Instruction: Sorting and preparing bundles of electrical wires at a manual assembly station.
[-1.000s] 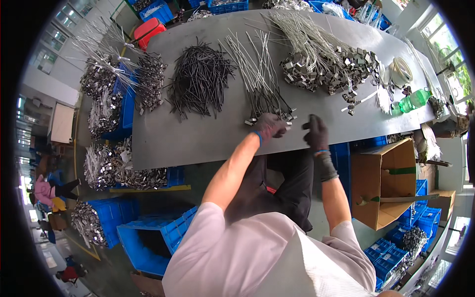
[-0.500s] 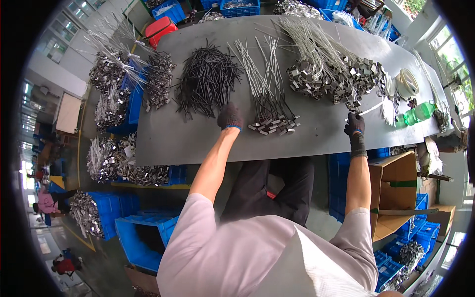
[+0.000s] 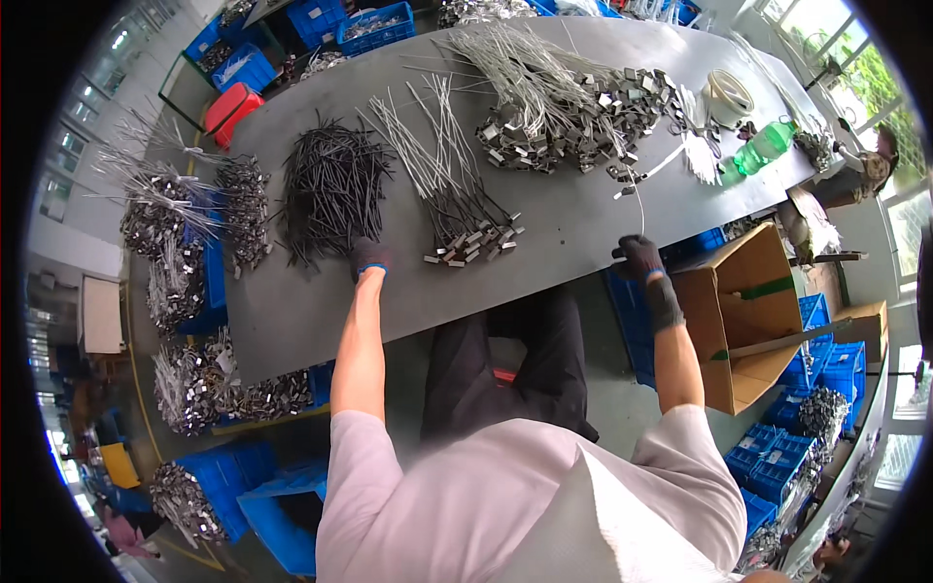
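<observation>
A: Log the hands first.

B: Left hand (image 3: 369, 258), dark glove, at the near fringe of the heap of thin black tubes (image 3: 335, 185). Fingers hidden behind the glove back; cannot tell whether they grip a tube. Right hand (image 3: 639, 257), also gloved, narrow, closed on a single pale wire (image 3: 641, 209) near the front edge of the bench (image 3: 573, 228).

A: Where does that wire lead?

B: Up the bench, toward a few stray metal clips (image 3: 627, 177) just below the large pile of clip-ended wires (image 3: 583, 121). Exact join too small to read.

A: Likely fault there?

B: A snag, in my judgement. The clips in the pile lie tangled; if the wire is hooked on a neighbour, a pull could drag others along or bend it.

A: Left side?

B: The tubes cross one another densely. A gloved pinch, being blunt, could lift several together or sweep loose ones toward the edge.

A: Between the hands?

B: A fanned bunch of black-sleeved wires (image 3: 471, 238), silver ends toward the person, apart from both hands. A low forearm or a trailing wire crossing it could skew those ends.

A: Anything else on the right?

B: Green bottle (image 3: 765, 148), lying on its side near the white coil (image 3: 729, 99). A knock might roll it.
</observation>
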